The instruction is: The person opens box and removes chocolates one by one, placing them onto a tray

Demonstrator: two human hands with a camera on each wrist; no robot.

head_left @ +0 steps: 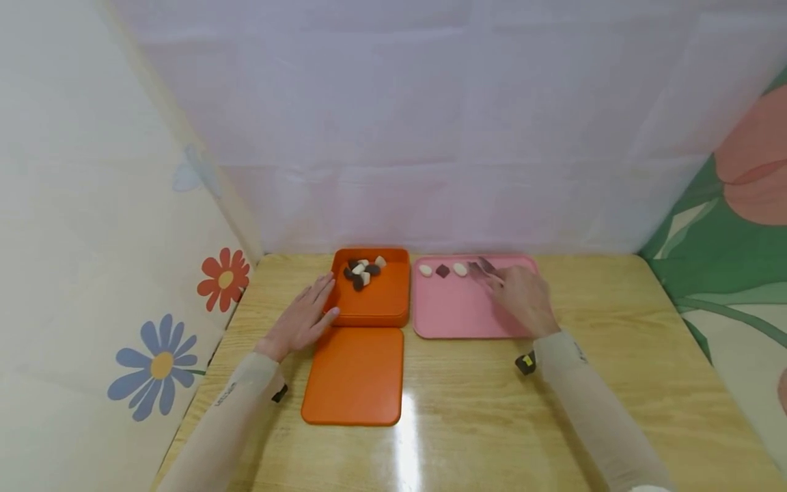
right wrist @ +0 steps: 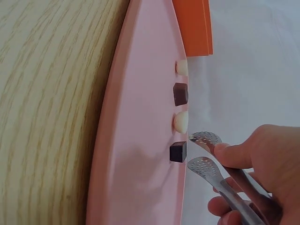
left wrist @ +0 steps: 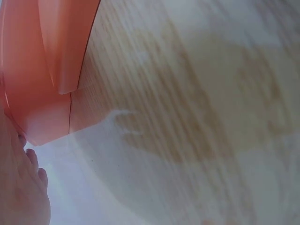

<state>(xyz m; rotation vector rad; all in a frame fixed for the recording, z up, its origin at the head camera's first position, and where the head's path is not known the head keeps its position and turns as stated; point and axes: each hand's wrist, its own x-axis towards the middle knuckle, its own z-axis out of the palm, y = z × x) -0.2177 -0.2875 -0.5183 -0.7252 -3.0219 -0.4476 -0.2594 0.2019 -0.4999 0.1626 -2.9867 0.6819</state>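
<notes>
Pale cloth backdrop (head_left: 430, 123), creased, runs out of frame. Wood-grain worktop (head_left: 473, 417) in front, glossy streak near middle, near edge cut off; grain smeared in left wrist view. Pink tray (head_left: 461, 314), smooth, rounded corners, shallow rim, right part hidden behind the hand and sleeve. Orange box (head_left: 387, 301), deeper, smooth walls, left of tray; left wrist view crops it. Flat orange panel (head_left: 353, 383), rounded corners, on worktop just in front of box. Left hand (head_left: 304, 318): fingers straight, thumb spread away, touching box's left side; mostly cropped in left wrist view. Right hand (head_left: 522, 294) pinches metal tongs (right wrist: 206, 168) between thumb and fingers, palm partly cropped in right wrist view; perforated rounded tips stand apart, blurred in head view. Tips just beside a dark block (right wrist: 178, 152) on tray; contact can't be told. Same row, along the far rim: pale oval (head_left: 460, 270), dark block, pale oval. Dark and pale pieces (head_left: 359, 270) heaped in box, overlapping, exact count unclear.
</notes>
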